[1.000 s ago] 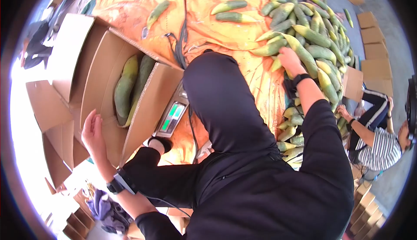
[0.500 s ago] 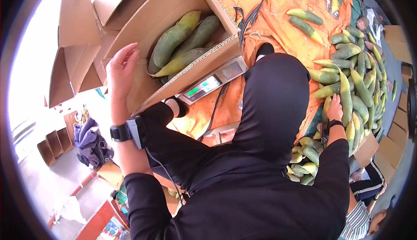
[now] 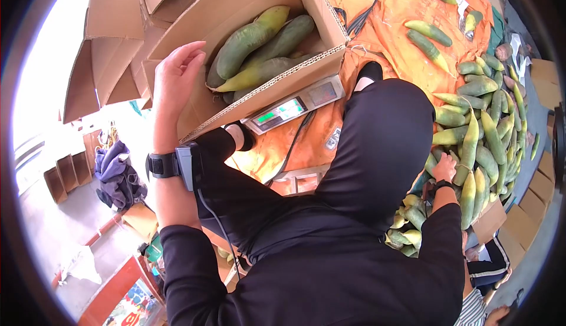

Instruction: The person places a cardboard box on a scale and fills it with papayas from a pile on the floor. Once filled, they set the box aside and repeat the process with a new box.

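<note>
My left hand (image 3: 180, 75) is raised at the left rim of an open cardboard box (image 3: 244, 109), its fingers loosely bent and apart, with nothing in them. Several large green radishes (image 3: 250, 43) lie inside that box, which rests on a scale (image 3: 292, 106) with a lit display. Over on the right, my right hand (image 3: 444, 168) is at the near-left edge of a radish pile (image 3: 492, 128). Its fingers are curled round a green radish (image 3: 431, 162) that is partly hidden.
Loose radishes (image 3: 429, 32) and dark cables lie on the orange sheet (image 3: 389, 22). Cardboard boxes (image 3: 115, 19) stand at the upper left. A co-worker's striped sleeve (image 3: 473, 309) shows at the lower right, near more cardboard (image 3: 529, 208).
My right hand has drawn back slightly toward my body, and its fingers have curled in. My left hand remains raised by the box. The view has shifted, moving the box and pile rightward in the frame.
</note>
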Demonstrator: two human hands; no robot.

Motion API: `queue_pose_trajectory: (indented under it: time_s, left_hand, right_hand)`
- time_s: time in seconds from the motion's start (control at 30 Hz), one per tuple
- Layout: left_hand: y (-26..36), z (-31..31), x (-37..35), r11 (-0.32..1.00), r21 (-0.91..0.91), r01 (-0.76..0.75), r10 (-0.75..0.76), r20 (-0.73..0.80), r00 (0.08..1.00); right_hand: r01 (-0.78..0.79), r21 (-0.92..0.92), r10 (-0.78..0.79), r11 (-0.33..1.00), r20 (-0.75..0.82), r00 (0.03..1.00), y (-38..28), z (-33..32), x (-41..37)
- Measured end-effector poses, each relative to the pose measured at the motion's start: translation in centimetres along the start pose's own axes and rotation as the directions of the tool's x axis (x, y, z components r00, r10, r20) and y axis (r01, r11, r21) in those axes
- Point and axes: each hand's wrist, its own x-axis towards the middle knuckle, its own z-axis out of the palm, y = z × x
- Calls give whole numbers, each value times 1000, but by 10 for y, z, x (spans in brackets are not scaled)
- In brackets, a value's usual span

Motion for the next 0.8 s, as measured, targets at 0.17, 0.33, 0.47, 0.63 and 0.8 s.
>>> queue_pose_trajectory:
  time_s: [0.17,0.33,0.47,0.63,0.8]
  left_hand:
    - [-2,0,-2,999,51,9,-11,26,1000]
    - [-6,4,-4,1000,7,26,-26,-9,1000]
    - [-3,6,-1,1000,-13,13,-12,18,1000]
    - [9,8,-1,1000,17,7,-8,45,999]
    - [10,6,-2,1000,-3,11,-11,81,997]
  right_hand:
    - [-26,-182,21,983,-31,999,-16,-11,1]
    - [-20,-161,13,987,-44,999,11,10,17]
    - [-122,-194,113,973,-60,992,3,15,23]
    - [-206,-11,205,979,-31,978,-3,20,23]
    - [-306,54,306,950,19,952,-14,4,-2]
